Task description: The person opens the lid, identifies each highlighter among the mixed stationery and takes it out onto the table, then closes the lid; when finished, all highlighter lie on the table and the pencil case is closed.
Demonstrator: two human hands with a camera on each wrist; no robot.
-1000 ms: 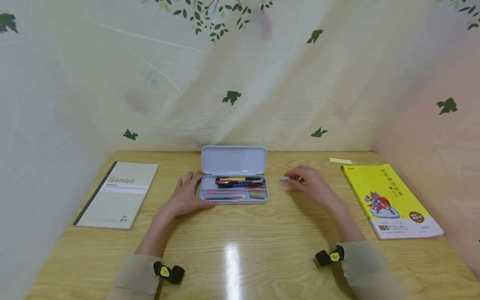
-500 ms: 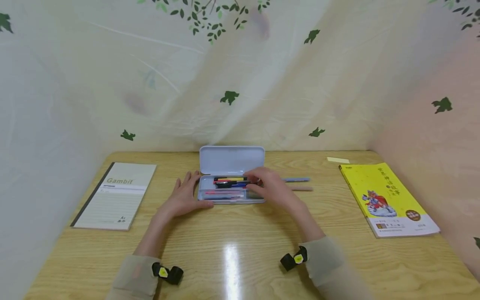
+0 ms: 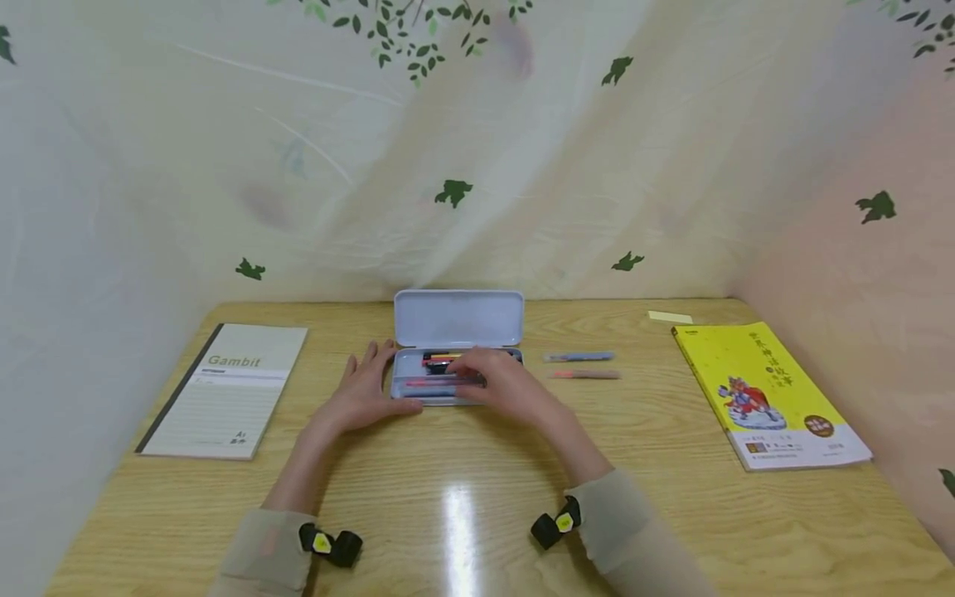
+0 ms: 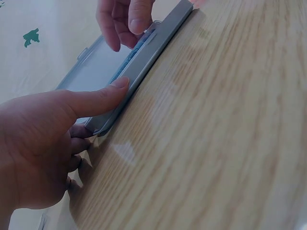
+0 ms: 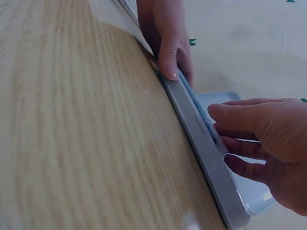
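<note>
A pale blue pencil case [image 3: 458, 317] stands on the table with its lid raised at the back. Black, yellow and red pens [image 3: 436, 358] lie in its rear compartment, pink and blue pens [image 3: 440, 385] in the front one. At its left end my left hand [image 3: 363, 396] holds the case, thumb [image 4: 103, 99] on the front wall and fingers round the side. My right hand [image 3: 507, 385] hovers over the case, its loosely bent fingers [image 5: 244, 170] down at the front pens. Nothing shows pinched between them. The right hand hides the case's right part.
Right of the case, a blue pen [image 3: 578, 356] and a pinkish pen [image 3: 585, 375] lie side by side. A grey notebook [image 3: 224, 398] lies at left, a yellow book [image 3: 768, 398] at right. Behind the book is a pale yellow strip [image 3: 670, 317]. A curtain [image 3: 336, 207] borders the table.
My right hand has moved left, from the two loose pens over to the inside of the pencil case, uncovering those pens. The left hand stays at the case's left end.
</note>
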